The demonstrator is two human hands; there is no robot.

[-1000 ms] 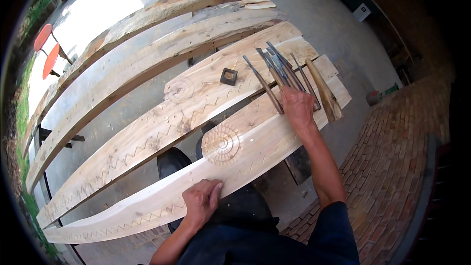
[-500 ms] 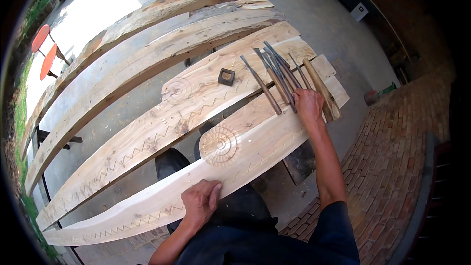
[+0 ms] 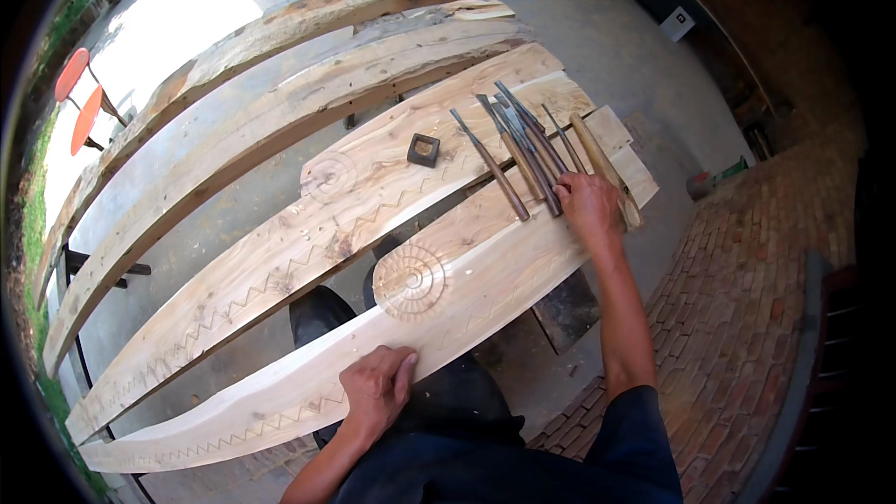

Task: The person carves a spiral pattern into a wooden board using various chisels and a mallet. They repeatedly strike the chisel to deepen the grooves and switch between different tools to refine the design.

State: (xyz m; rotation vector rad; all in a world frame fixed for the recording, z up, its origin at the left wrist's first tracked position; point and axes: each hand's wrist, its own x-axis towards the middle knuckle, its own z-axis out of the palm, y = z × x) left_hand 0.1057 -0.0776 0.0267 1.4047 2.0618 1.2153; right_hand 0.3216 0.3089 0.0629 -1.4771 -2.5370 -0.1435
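Observation:
Toward the right end of the carved plank [image 3: 467, 303], my right hand [image 3: 590, 207] has its thumb and fingers closed at the handle of a chisel [image 3: 551, 194]. Beside it, several more chisels [image 3: 491, 166] lie in a loose fan, blades pointing away from me. A club-shaped wooden mallet [image 3: 597, 151] lies just right of them, partly behind my hand. My left hand [image 3: 378, 385] rests on the plank's near edge with its fingers curled in; nothing shows in them. A round carved rosette [image 3: 412, 281] and zigzag lines mark the plank between my hands.
A second carved plank [image 3: 280, 243] lies beyond, bearing a small dark square box [image 3: 422, 162]. Two thick curved beams [image 3: 280, 110] stand farther off. Red-topped stools [image 3: 86, 119] are at far left. A brick-paved strip [image 3: 719, 317] runs along the right.
My right hand stays at the chisel handles, its fingers shifted slightly. The whole view has slid a little to the left. My left hand keeps its place on the plank.

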